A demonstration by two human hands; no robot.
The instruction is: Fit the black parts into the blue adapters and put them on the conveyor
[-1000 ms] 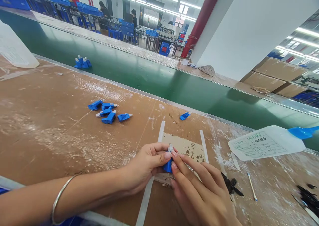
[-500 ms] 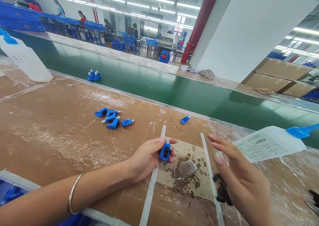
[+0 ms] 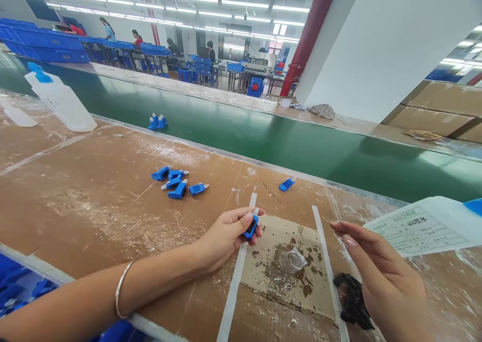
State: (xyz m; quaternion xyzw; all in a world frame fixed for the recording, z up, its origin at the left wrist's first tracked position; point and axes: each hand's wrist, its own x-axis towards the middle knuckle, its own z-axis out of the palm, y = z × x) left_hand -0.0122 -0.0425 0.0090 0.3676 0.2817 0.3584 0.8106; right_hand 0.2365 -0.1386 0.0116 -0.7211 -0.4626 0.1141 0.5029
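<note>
My left hand (image 3: pixel 229 236) is closed round a small blue plastic housing (image 3: pixel 250 229) with a dark recess and a pale tip, held between thumb and fingers. Just to its right, a small clear cup (image 3: pixel 292 260) sits on a stained cardboard pad (image 3: pixel 263 276). On the other side of the pad hovers my right hand (image 3: pixel 387 276), fingers stretched out, with nothing visible in it. Under that hand lies a crumpled black piece of material (image 3: pixel 352 299), partly covered. A white labelled bottle (image 3: pixel 422 226) with a blue cap leans behind my right hand.
Several blue housings (image 3: pixel 175 181) lie in a group on the cardboard-covered table (image 3: pixel 94 221), and a single one (image 3: pixel 287 184) lies farther right. A few more (image 3: pixel 157 122) stand on the green conveyor belt (image 3: pixel 233 136). Another bottle (image 3: pixel 66 106) stands at left. People work in the background.
The view has shifted slightly left. My left hand still holds the blue housing, now turned a little. My right thumb and forefinger have come closer together.
</note>
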